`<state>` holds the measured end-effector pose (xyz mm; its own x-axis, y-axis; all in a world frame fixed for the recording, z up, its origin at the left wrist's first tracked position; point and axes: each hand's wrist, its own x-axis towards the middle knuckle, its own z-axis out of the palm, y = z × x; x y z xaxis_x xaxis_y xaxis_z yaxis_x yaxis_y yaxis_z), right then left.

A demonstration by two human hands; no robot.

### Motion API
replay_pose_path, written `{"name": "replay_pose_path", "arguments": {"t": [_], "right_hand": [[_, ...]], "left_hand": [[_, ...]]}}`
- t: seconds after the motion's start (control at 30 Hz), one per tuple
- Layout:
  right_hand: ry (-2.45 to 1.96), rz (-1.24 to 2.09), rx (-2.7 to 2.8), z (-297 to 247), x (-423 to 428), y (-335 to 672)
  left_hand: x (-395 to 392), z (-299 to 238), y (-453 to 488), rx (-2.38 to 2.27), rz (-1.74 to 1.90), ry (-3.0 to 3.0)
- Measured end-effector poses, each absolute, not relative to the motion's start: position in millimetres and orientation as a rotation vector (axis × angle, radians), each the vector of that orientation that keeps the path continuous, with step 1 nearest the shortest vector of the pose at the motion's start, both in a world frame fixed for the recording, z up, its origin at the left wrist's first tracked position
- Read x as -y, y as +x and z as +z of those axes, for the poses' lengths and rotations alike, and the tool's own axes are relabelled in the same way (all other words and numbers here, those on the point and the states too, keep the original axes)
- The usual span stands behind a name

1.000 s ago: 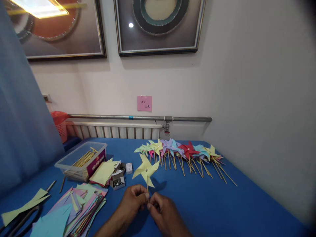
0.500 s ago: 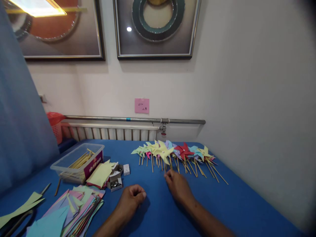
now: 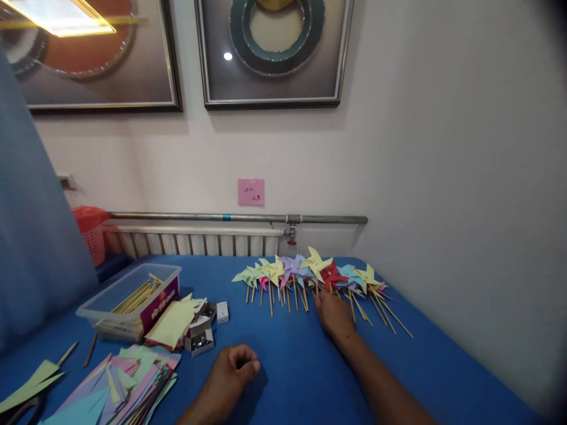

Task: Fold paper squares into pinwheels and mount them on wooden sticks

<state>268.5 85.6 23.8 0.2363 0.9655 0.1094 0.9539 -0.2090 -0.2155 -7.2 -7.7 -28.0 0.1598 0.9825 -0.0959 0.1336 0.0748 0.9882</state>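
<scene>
Bare skin on the right hand (image 3: pixel 334 314), running straight into a long, uncovered forearm (image 3: pixel 383 375), one small spot near the wrist! Over to the left hand (image 3: pixel 230 375): ungloved too, rounded knuckles, stout thumb, a shorter stretch of bare forearm in view.

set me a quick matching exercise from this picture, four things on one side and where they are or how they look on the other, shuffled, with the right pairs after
1. left hand
2. right hand
3. pink note
4. clear plastic box

A. on the wall, above the pipe
B. on the blue cloth, with thin sticks inside
C. loosely curled, with nothing visible in it
D. at the stick of a yellow pinwheel

Right pairs: 1-C, 2-D, 3-A, 4-B
</scene>
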Motion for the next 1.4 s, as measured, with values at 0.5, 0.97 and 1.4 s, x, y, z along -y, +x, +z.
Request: {"name": "replay_pose_path", "arguments": {"t": [0.5,0.97,1.4], "right_hand": [[-2.279,0.067,1.840,15.8,-90.5,268.7],[-2.026,-0.182,1.861,7.9,-81.3,270.8],[-0.936,-0.283,2.389,-48.3,17.3,153.8]], "left_hand": [[11.7,-24.8,-8.7,-1.242,0.915,1.360],[13.6,-19.4,-9.4,-1.330,0.901,1.433],[8.2,-38.7,-26.8,-1.613,0.913,1.946]]}}
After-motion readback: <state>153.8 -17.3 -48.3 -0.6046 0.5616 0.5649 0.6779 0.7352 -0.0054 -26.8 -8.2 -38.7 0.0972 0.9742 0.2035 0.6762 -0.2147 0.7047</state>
